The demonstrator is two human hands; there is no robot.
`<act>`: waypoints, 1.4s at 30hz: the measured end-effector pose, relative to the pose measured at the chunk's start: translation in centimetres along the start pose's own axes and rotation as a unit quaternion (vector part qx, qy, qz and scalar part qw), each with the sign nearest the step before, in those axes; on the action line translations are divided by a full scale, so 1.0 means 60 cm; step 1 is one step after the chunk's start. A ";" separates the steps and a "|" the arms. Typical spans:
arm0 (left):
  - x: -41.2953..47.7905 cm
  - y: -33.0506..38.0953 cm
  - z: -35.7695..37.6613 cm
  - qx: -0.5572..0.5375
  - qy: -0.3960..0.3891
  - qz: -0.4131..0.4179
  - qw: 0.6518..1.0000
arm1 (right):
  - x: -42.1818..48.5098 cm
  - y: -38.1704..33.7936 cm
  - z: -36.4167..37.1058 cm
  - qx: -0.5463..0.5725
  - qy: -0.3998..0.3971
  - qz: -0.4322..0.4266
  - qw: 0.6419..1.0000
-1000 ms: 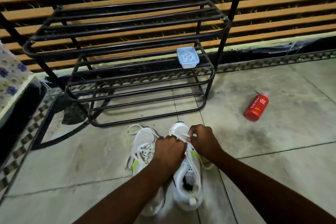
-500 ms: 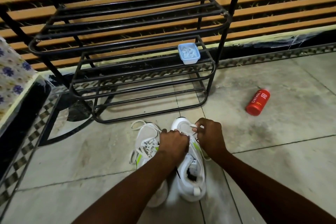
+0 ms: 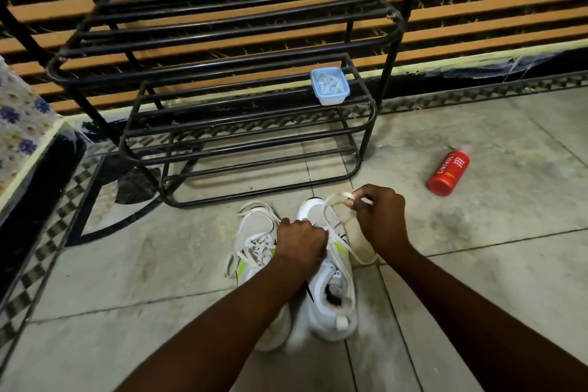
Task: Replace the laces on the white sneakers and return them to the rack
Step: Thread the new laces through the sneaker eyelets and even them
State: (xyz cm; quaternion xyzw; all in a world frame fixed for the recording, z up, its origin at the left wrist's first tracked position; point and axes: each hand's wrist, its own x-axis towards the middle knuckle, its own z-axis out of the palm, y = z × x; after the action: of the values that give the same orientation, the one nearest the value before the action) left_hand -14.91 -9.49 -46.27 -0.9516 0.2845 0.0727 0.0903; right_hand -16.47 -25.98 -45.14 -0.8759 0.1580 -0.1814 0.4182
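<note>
Two white sneakers stand side by side on the tiled floor, toes toward the black metal rack (image 3: 222, 111). The left sneaker (image 3: 254, 232) has loose white laces spilling over it. My left hand (image 3: 300, 240) presses on the tongue area of the right sneaker (image 3: 331, 302), fingers closed on its lacing. My right hand (image 3: 378, 219) is raised beside the toe, pinching a white lace (image 3: 337, 200) pulled up into a loop; more lace trails down to the floor at the shoe's right.
A small pale blue tub (image 3: 330, 86) holding white laces sits on the rack's middle shelf, right end. A red bottle (image 3: 448, 172) lies on the floor to the right. A floral-covered ledge (image 3: 19, 124) stands at the left.
My right hand has lifted and moved right, drawing the lace out of the right sneaker into a longer loop. My left hand has stayed on the shoe.
</note>
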 end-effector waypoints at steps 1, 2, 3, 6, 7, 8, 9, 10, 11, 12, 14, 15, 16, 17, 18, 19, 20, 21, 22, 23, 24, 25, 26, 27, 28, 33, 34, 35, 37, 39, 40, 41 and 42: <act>0.000 -0.003 -0.001 -0.009 0.002 -0.002 1.000 | 0.000 -0.001 0.000 -0.006 -0.026 -0.012 1.000; 0.001 -0.006 -0.004 -0.022 0.002 -0.007 1.000 | 0.002 -0.002 -0.003 -0.014 -0.046 -0.026 0.998; 0.001 -0.011 -0.006 -0.043 0.000 -0.017 0.999 | 0.003 -0.003 -0.006 -0.021 -0.062 -0.037 0.997; 0.000 -0.040 -0.006 -0.144 0.004 -0.059 0.988 | 0.015 -0.005 -0.020 -0.025 -0.072 -0.049 0.996; -0.001 -0.055 -0.007 -0.187 0.017 -0.069 0.980 | 0.017 -0.011 -0.025 -0.013 -0.069 -0.043 0.997; -0.001 -0.069 -0.013 -0.229 0.038 -0.081 0.969 | 0.021 -0.022 -0.031 0.005 -0.064 -0.039 0.997; -0.002 -0.081 -0.021 -0.268 0.063 -0.093 0.957 | 0.025 -0.032 -0.037 0.021 -0.058 -0.039 0.997; -0.004 -0.092 -0.035 -0.304 0.089 -0.098 0.943 | 0.028 -0.050 -0.046 0.033 -0.048 -0.051 0.997; -0.006 -0.104 -0.049 -0.362 0.119 -0.093 0.920 | 0.032 -0.069 -0.054 0.042 -0.040 -0.065 0.996; -0.010 -0.113 -0.075 -0.440 0.143 -0.079 0.883 | 0.037 -0.094 -0.067 0.056 -0.033 -0.076 0.995; -0.014 -0.126 -0.122 -0.573 0.164 -0.051 0.801 | 0.050 -0.144 -0.094 0.106 -0.019 -0.080 0.991; -0.020 -0.130 -0.156 -0.617 0.177 -0.038 0.765 | 0.053 -0.177 -0.113 0.132 -0.007 -0.092 0.987; -0.027 -0.132 -0.189 -0.642 0.192 -0.031 0.742 | 0.054 -0.207 -0.128 0.153 0.002 -0.106 0.982; -0.032 -0.135 -0.225 -0.663 0.210 -0.016 0.719 | 0.058 -0.240 -0.146 0.175 0.012 -0.125 0.977; -0.040 -0.135 -0.260 -0.682 0.216 -0.003 0.699 | 0.058 -0.268 -0.160 0.199 0.016 -0.140 0.970; -0.048 -0.135 -0.293 -0.700 0.224 0.009 0.678 | 0.060 -0.293 -0.173 0.218 0.022 -0.155 0.963; -0.055 -0.136 -0.333 -0.709 0.239 0.019 0.663 | 0.062 -0.324 -0.192 0.229 0.035 -0.178 0.957; -0.063 -0.134 -0.362 -0.717 0.250 0.026 0.650 | 0.063 -0.345 -0.203 0.228 0.046 -0.195 0.953; -0.071 -0.134 -0.397 -0.710 0.269 0.032 0.650 | 0.066 -0.372 -0.220 0.225 0.060 -0.214 0.949; -0.077 -0.135 -0.425 -0.702 0.284 0.030 0.653 | 0.067 -0.395 -0.233 0.229 0.068 -0.223 0.945; -0.083 -0.138 -0.454 -0.685 0.305 0.026 0.662 | 0.071 -0.417 -0.248 0.241 0.077 -0.230 0.940; -0.091 -0.142 -0.489 -0.672 0.326 0.028 0.665 | 0.073 -0.443 -0.268 0.255 0.090 -0.237 0.933; -0.097 -0.146 -0.513 -0.664 0.338 0.026 0.666 | 0.071 -0.460 -0.281 0.265 0.103 -0.237 0.929; -0.105 -0.151 -0.545 -0.663 0.348 0.031 0.662 | 0.074 -0.481 -0.298 0.277 0.118 -0.240 0.923; -0.111 -0.155 -0.565 -0.664 0.352 0.031 0.659 | 0.075 -0.495 -0.308 0.287 0.126 -0.240 0.919; -0.151 -0.160 -0.652 -0.677 0.373 0.056 0.632 | 0.068 -0.558 -0.350 0.324 0.126 -0.232 0.909; -0.157 -0.159 -0.661 -0.681 0.370 0.058 0.629 | 0.065 -0.565 -0.354 0.327 0.125 -0.232 0.908; -0.163 -0.160 -0.672 -0.685 0.368 0.061 0.625 | 0.062 -0.574 -0.360 0.330 0.124 -0.237 0.905; -0.172 -0.159 -0.689 -0.697 0.361 0.070 0.615 | 0.057 -0.587 -0.366 0.336 0.122 -0.239 0.903; -0.178 -0.158 -0.703 -0.704 0.357 0.079 0.609 | 0.053 -0.599 -0.370 0.344 0.123 -0.231 0.902; -0.180 -0.158 -0.710 -0.703 0.358 0.080 0.609 | 0.053 -0.605 -0.373 0.354 0.123 -0.225 0.900; -0.181 -0.157 -0.715 -0.704 0.359 0.077 0.608 | 0.051 -0.611 -0.375 0.368 0.119 -0.218 0.896; -0.183 -0.158 -0.722 -0.703 0.361 0.075 0.607 | 0.050 -0.617 -0.379 0.379 0.116 -0.213 0.893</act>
State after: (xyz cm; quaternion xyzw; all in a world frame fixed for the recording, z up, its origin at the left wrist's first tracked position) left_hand -14.97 -5.17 -0.82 -0.6466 0.2256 -0.0928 -0.7228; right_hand -19.41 -20.39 -2.04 -0.6360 -0.0655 -0.4129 0.6486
